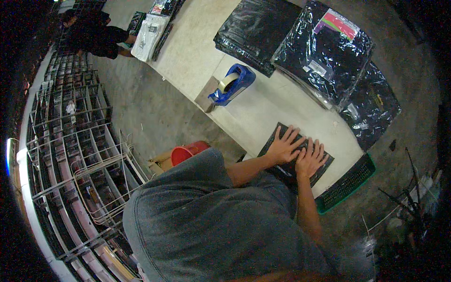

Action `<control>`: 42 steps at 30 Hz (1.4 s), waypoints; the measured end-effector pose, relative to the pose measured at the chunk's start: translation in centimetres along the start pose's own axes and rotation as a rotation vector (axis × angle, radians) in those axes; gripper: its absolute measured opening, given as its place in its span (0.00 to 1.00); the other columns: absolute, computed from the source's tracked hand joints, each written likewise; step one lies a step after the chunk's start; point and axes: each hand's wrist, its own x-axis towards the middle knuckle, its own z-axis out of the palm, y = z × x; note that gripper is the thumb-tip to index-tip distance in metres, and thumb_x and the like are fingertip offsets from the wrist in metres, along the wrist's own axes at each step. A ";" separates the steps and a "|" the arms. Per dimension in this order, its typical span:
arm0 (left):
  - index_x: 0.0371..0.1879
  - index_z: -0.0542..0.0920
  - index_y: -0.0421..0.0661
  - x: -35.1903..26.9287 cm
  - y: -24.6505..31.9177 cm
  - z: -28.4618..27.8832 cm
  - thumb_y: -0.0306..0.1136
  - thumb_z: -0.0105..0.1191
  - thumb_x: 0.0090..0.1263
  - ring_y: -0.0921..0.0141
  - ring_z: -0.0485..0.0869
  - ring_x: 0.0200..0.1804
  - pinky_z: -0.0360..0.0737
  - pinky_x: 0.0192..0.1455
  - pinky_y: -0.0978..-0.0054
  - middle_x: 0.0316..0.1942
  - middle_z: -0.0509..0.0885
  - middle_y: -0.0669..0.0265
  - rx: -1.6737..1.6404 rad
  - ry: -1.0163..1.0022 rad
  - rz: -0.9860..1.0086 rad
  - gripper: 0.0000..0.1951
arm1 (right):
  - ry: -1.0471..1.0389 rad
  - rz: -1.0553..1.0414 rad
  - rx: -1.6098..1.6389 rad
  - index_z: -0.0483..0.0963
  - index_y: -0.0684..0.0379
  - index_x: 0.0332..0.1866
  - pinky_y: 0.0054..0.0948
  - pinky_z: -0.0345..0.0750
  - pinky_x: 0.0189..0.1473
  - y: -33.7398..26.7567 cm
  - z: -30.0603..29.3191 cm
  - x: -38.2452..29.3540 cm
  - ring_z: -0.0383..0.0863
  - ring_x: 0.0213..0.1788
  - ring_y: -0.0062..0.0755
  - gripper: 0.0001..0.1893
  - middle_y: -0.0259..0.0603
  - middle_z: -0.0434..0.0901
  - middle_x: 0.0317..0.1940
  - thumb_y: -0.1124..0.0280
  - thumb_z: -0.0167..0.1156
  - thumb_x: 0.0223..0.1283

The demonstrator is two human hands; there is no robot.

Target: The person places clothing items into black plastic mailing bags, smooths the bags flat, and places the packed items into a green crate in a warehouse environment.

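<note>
Both my hands lie flat on a black plastic packet [278, 132] at the near edge of the pale table [243, 116]. My left hand [286, 148] rests on its left half with the fingers spread. Beside it, my right hand [310, 158] presses on the right half, the two thumbs close together. Neither hand grips anything. Further up the table, a blue tape dispenser [243, 83] with a roll of clear tape [228, 83] stands near a brown block [208, 97].
Stacked black plastic bags [257, 28] and glossy packed black bundles [338, 53] lie along the far side. A green-edged black crate [348, 183] adjoins the table's right end. Left are a red bucket [188, 151], metal shelving [70, 141] and a co-worker [95, 33] beside white packets [149, 37].
</note>
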 end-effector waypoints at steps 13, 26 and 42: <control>0.70 0.67 0.61 0.1 0.1 0.2 0.55 0.46 0.70 0.51 0.52 0.77 0.43 0.70 0.28 0.75 0.58 0.57 0.013 0.051 0.002 0.29 | 0.037 0.003 0.017 0.71 0.44 0.66 0.61 0.50 0.72 0.0 -0.1 0.2 0.63 0.71 0.44 0.22 0.35 0.67 0.68 0.58 0.54 0.67; 0.70 0.66 0.60 -0.4 0.5 -1.0 0.52 0.47 0.70 0.52 0.50 0.77 0.42 0.72 0.32 0.75 0.58 0.57 0.001 0.033 0.013 0.29 | 0.049 0.020 -0.001 0.72 0.44 0.65 0.60 0.49 0.72 -0.2 0.0 -0.7 0.62 0.72 0.43 0.22 0.35 0.68 0.67 0.57 0.53 0.67; 0.76 0.56 0.61 -1.2 -0.2 -1.1 0.54 0.41 0.75 0.52 0.49 0.78 0.42 0.72 0.34 0.77 0.52 0.55 0.192 0.029 0.089 0.31 | 0.131 -0.088 0.132 0.70 0.45 0.67 0.58 0.53 0.71 1.2 -2.2 -1.7 0.63 0.70 0.47 0.24 0.42 0.69 0.65 0.57 0.56 0.66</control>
